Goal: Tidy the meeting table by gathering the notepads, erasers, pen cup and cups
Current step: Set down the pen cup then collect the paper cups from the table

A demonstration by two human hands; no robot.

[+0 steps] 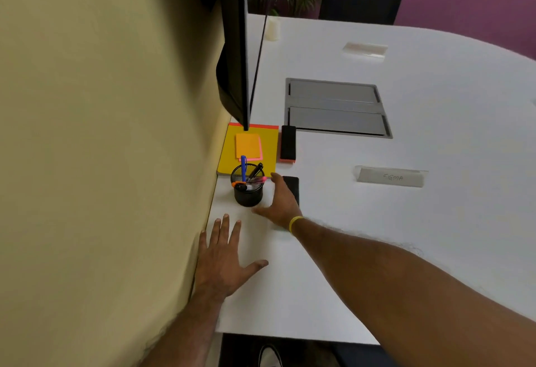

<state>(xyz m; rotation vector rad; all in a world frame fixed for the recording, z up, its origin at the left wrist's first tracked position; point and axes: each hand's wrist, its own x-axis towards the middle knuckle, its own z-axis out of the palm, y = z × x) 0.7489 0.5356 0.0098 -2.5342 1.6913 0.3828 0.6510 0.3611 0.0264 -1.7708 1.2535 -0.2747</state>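
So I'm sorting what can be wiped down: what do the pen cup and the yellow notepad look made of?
The pen cup looks like black metal mesh with a matte finish: a fine grid shows near its rim. The yellow notepad looks like paper or card, flat and matte, with a red strip along its far edge. Neither can be confirmed by sight alone.

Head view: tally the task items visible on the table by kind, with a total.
Notepads: 2, a yellow pad with an orange sticky pad on it
Erasers: 2, one beside the yellow pad, one partly behind the right hand
Pen cup: 1
Cups: 1, pale, at the far edge
Total: 6
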